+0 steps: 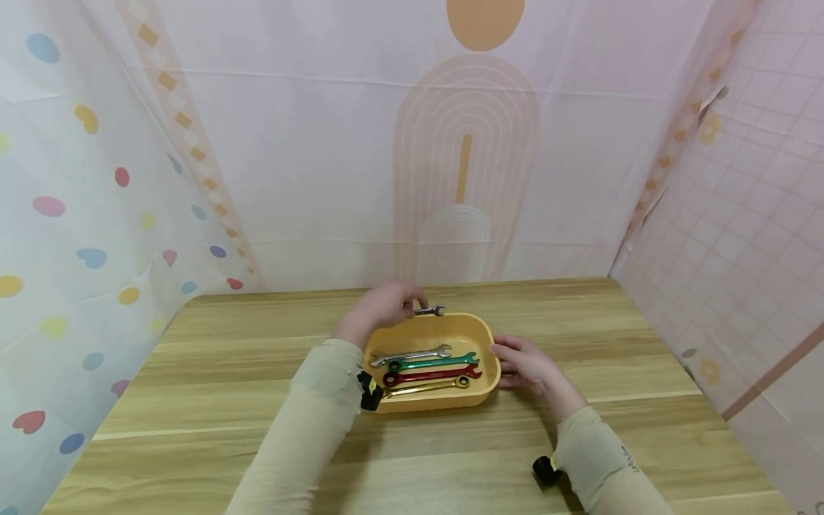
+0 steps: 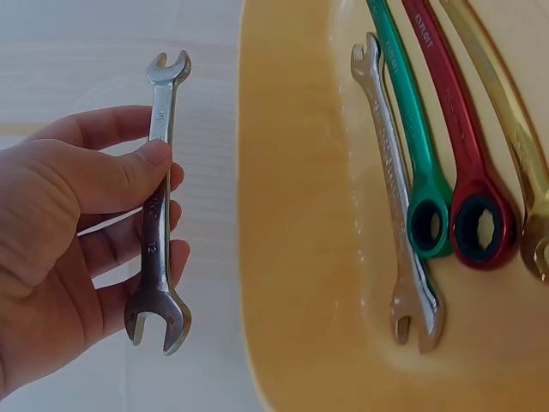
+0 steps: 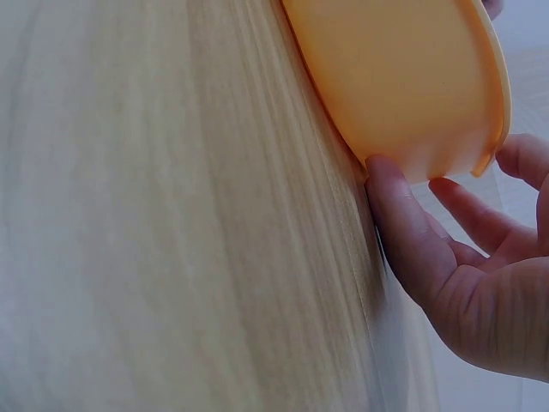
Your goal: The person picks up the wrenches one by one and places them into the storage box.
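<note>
Steel, stiff and slick, the silver wrench (image 2: 159,202) is hanging beside the tray's (image 1: 484,336) rim while my left hand (image 2: 64,232) is pinching its shank, my right hand (image 1: 524,361) bracing the tray with relaxed fingers.

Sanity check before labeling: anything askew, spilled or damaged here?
Nothing stands out. Four wrenches lie side by side in the yellow tray; the left hand holds a fifth wrench outside the rim; the right hand touches the tray's side.

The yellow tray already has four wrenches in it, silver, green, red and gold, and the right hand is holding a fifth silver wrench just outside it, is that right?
Not quite: the left hand, not the right, holds the silver wrench outside the yellow tray, as the left wrist view shows. The right hand only touches the tray's side.
</note>
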